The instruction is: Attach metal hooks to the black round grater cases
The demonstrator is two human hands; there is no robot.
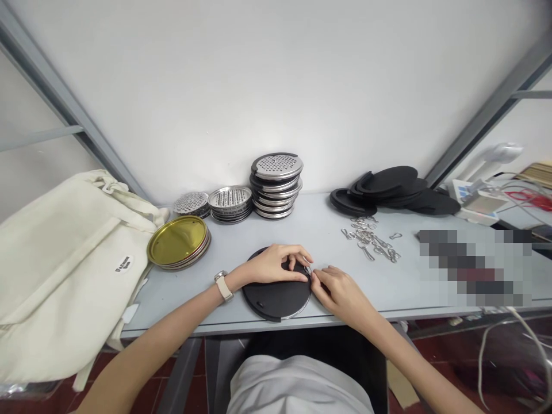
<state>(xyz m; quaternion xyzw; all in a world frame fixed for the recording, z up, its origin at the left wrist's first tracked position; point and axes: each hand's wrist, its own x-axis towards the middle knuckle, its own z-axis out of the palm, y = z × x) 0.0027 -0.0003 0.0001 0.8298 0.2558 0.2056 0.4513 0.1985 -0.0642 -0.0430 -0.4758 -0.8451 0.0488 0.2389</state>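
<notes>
Two bare hands, the left hand (271, 265) lying over a black round disc (276, 299) and the right hand (340, 296) beside it, meet at a small metal clip (307, 269) on the disc's upper right rim, their fingers (314, 277) drawn together there, though whether they clamp it is too small to tell.

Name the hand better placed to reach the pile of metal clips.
Probably the right hand: it sits on the pile's side of the black disc, nearer the metal clips, while the left hand lies across the disc, farther away.
</notes>
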